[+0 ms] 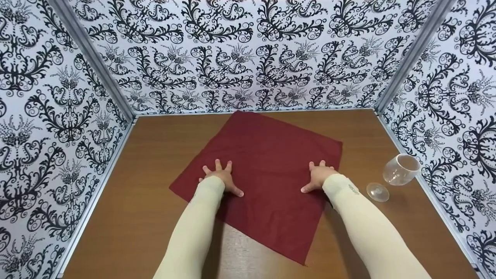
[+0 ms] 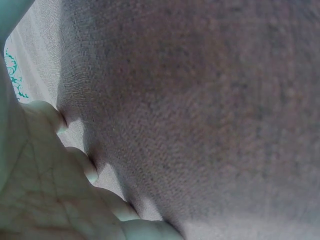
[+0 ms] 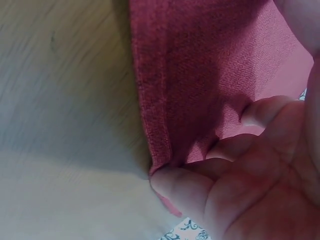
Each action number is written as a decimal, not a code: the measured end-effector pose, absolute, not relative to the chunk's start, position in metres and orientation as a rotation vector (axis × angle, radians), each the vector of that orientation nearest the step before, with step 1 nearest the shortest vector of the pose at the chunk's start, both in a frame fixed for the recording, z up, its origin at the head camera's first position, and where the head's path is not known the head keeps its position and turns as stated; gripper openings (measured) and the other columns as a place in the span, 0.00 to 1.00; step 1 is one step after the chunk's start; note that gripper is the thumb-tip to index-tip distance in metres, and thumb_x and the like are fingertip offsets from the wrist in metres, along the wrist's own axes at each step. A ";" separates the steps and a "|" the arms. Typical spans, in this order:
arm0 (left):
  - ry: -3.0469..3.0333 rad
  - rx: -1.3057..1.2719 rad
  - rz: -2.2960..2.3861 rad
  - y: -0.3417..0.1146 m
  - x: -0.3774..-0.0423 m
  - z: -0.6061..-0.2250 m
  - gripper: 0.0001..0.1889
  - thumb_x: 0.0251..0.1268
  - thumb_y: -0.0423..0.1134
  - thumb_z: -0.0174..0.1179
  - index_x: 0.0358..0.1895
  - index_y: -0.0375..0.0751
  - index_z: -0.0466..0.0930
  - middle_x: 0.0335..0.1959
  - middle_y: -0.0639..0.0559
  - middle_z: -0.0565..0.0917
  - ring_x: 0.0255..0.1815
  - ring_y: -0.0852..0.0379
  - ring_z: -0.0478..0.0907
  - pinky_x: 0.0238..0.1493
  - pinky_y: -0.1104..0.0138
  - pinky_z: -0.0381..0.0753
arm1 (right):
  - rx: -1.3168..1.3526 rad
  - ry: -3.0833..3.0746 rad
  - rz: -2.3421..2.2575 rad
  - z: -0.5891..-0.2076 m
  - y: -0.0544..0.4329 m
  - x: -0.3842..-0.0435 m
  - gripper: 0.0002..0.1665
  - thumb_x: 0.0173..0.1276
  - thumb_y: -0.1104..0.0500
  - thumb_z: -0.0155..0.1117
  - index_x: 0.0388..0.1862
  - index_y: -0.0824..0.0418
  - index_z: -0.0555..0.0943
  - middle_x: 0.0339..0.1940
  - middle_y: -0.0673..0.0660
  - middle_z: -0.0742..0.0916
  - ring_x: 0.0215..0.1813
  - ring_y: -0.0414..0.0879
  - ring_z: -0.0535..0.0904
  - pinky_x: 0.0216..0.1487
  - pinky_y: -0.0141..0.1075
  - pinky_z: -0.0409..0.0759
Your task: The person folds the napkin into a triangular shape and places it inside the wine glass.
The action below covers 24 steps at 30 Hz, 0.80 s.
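Observation:
A dark red cloth napkin (image 1: 271, 162) lies spread out flat on the wooden table, turned so its corners point outward. On its left part rests my left hand (image 1: 223, 178), fingers spread and fingertips touching the fabric. My right hand (image 1: 320, 176) presses on the napkin near its right edge, thumb pointing inward and fingers spread. In the right wrist view the fingertips (image 3: 182, 190) meet the hemmed edge of the napkin (image 3: 200, 75). The left wrist view has the fingertips (image 2: 82, 162) on the cloth (image 2: 200, 125). Slight wrinkles run across the middle.
A clear wine glass (image 1: 401, 170) stands at the right of the table, beyond the right forearm. Patterned black and white walls (image 1: 240, 58) enclose the wooden table (image 1: 135, 217) at the back and on both sides.

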<state>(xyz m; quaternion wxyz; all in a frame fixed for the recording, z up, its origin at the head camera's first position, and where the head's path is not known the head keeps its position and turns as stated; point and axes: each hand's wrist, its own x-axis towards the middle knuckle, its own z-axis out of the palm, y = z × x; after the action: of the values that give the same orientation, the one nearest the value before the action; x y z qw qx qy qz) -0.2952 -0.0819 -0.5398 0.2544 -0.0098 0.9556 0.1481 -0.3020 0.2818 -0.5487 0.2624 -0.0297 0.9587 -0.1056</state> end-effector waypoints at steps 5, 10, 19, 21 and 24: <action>2.599 -0.031 0.357 -0.081 -0.294 -0.537 0.69 0.47 0.67 0.80 0.88 0.61 0.40 0.89 0.40 0.32 0.85 0.21 0.30 0.74 0.23 0.52 | -0.132 2.593 -0.209 -0.541 0.277 -0.299 0.72 0.62 0.35 0.78 0.84 0.74 0.49 0.79 0.88 0.54 0.79 0.84 0.55 0.78 0.68 0.62; 2.572 -0.054 0.255 -0.073 -0.287 -0.531 0.72 0.47 0.69 0.78 0.88 0.55 0.37 0.88 0.36 0.31 0.84 0.17 0.34 0.74 0.24 0.54 | -0.222 2.726 -0.179 -0.536 0.285 -0.308 0.63 0.58 0.38 0.82 0.79 0.72 0.65 0.78 0.81 0.67 0.79 0.76 0.64 0.76 0.66 0.67; 2.575 0.043 0.211 -0.069 -0.284 -0.531 0.73 0.50 0.69 0.77 0.88 0.47 0.34 0.86 0.29 0.32 0.81 0.13 0.34 0.83 0.33 0.37 | -0.139 2.630 -0.312 -0.549 0.310 -0.317 0.71 0.61 0.37 0.79 0.88 0.62 0.48 0.84 0.81 0.47 0.80 0.86 0.46 0.78 0.72 0.57; 2.571 0.034 0.229 -0.070 -0.284 -0.530 0.73 0.49 0.69 0.77 0.88 0.48 0.33 0.86 0.29 0.30 0.82 0.13 0.32 0.83 0.33 0.37 | -0.140 2.626 -0.314 -0.549 0.309 -0.317 0.71 0.60 0.36 0.80 0.87 0.63 0.49 0.83 0.83 0.48 0.79 0.87 0.48 0.78 0.71 0.58; 2.563 0.020 0.271 -0.071 -0.285 -0.532 0.73 0.49 0.68 0.78 0.88 0.50 0.33 0.87 0.31 0.29 0.81 0.13 0.30 0.81 0.30 0.46 | -0.137 2.625 -0.311 -0.549 0.307 -0.318 0.71 0.60 0.37 0.80 0.87 0.65 0.49 0.82 0.84 0.48 0.78 0.88 0.50 0.78 0.71 0.58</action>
<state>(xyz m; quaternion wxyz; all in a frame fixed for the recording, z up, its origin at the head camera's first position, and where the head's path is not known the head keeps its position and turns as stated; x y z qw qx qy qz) -0.2855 -0.0714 -0.5317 0.2783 0.0076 0.9552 0.1009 -0.3175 0.3075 -0.5489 0.2449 -0.0502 0.9615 -0.1138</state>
